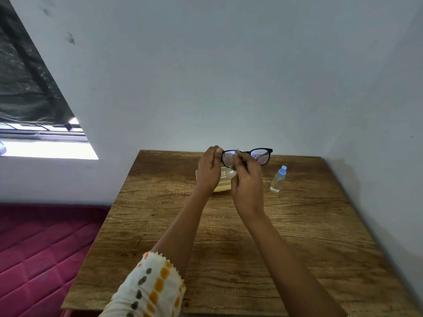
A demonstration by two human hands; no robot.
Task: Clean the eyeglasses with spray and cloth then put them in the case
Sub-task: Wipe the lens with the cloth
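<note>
Wiping step: left hand [209, 170] grips black eyeglasses [247, 156] by frame end; right hand [247, 179] pinches cloth [235, 156] on lens. Droplets remain opposite lens, likely next. Case [223, 179] beneath hands; spray bottle [278, 179] right.

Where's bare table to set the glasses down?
Free: the wide near half of the table, under the forearms, and the left strip beside the case. Crowded: the far middle, where the left hand and right hand hold the glasses over the case, spray bottle at right.
</note>
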